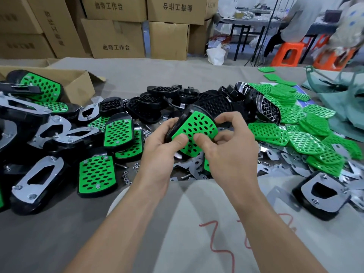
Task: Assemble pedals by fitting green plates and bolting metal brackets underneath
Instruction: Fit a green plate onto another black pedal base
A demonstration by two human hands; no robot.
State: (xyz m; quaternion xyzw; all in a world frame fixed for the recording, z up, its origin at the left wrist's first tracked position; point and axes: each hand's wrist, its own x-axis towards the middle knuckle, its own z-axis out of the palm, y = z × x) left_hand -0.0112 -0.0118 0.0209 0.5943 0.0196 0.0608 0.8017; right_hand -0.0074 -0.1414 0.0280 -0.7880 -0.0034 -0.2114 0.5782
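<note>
— What are your hands doing?

— My left hand (167, 138) grips a black pedal (186, 113), and its thumb pushes on the green plate (195, 133). My right hand (226, 146) pinches the plate, thumb in front and fingers curled over the top edge. I hold them up in the air, just over the pile.

— What could go wrong?

— I think the plate sits crooked on the pedal. If I push hard on one corner, it may bend or pop out. If the holes do not line up, the bolts will not go through. And if it slips, it falls into the pile and gets mixed up with the others.

— What is under your hands?

— A grey counter (137, 75), very full. Done pedals (96, 174) lie on my left and loose green plates (315, 134) on my right. Shiny metal brackets (194, 169) and little nuts (126, 179) lie in between.

— And the room?

— Brown boxes (116, 36) are stacked at the back. People sit on orange stools (289, 54) at another table, far off.
</note>
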